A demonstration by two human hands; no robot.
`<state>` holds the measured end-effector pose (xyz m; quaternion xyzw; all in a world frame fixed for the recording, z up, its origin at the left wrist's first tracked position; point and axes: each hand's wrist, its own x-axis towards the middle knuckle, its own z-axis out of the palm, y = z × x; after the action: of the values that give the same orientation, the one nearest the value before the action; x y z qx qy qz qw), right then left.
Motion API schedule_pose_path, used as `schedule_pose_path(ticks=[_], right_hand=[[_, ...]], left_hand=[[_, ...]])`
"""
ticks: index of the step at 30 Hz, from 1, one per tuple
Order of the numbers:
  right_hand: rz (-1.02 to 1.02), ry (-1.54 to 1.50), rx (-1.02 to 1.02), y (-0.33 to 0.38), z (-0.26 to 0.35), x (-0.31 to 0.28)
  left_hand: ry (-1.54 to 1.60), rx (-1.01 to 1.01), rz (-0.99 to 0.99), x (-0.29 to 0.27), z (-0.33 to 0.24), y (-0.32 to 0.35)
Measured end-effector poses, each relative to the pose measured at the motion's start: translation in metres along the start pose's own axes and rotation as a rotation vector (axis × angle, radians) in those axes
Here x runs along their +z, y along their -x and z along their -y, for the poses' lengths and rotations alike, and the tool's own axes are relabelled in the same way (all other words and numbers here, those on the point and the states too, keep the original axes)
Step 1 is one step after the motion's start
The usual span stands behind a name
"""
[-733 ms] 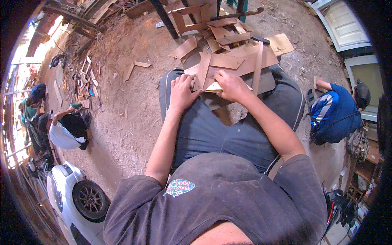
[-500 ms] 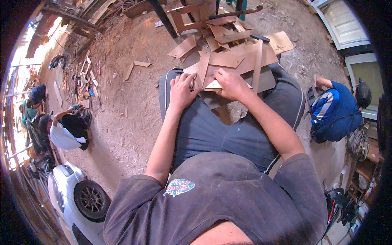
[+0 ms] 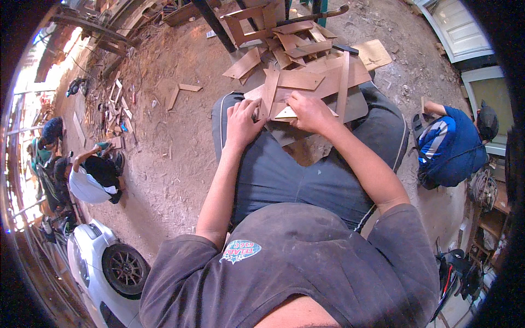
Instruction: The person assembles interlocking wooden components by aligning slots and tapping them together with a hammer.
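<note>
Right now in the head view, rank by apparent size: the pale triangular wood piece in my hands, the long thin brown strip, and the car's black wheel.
1. Black car wheel, though nearness and fisheye stretch make it unsure.
2. Long thin brown strip.
3. Pale triangular wood piece, partly covered by the right hand.

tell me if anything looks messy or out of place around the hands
Yes. Flat brown offcuts lie jumbled at odd angles over the knees and the dirt floor, with strays further left. The left hand and right hand rest on one pale triangular piece.

Brown cardboard pieces point(image 3: 306, 82) above dark blue-grey trousers point(image 3: 284, 175); right of them, a blue, white-striped shirt point(image 3: 451, 150).
</note>
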<state>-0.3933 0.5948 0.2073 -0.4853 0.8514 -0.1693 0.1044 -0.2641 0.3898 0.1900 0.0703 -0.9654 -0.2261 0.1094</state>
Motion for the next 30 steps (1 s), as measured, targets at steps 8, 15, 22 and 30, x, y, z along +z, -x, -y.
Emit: schedule_pose_path(ticks=[8,15,22,30], right_hand=[[0.018,-0.011,0.003,0.0002,-0.0006,0.0001],[0.032,-0.002,0.001,-0.0013,-0.001,0.0026],[-0.023,-0.019,-0.038,-0.0011,0.0005,0.0016],[-0.028,-0.027,-0.036,-0.0002,0.0017,0.0003]], left_hand=[[-0.006,0.003,0.0,0.0007,-0.0004,-0.0006],[-0.006,0.016,-0.012,0.0012,-0.0004,-0.0017],[-0.013,-0.005,0.011,0.0004,-0.0013,-0.002],[-0.021,-0.009,0.018,0.0002,-0.0009,-0.0006]])
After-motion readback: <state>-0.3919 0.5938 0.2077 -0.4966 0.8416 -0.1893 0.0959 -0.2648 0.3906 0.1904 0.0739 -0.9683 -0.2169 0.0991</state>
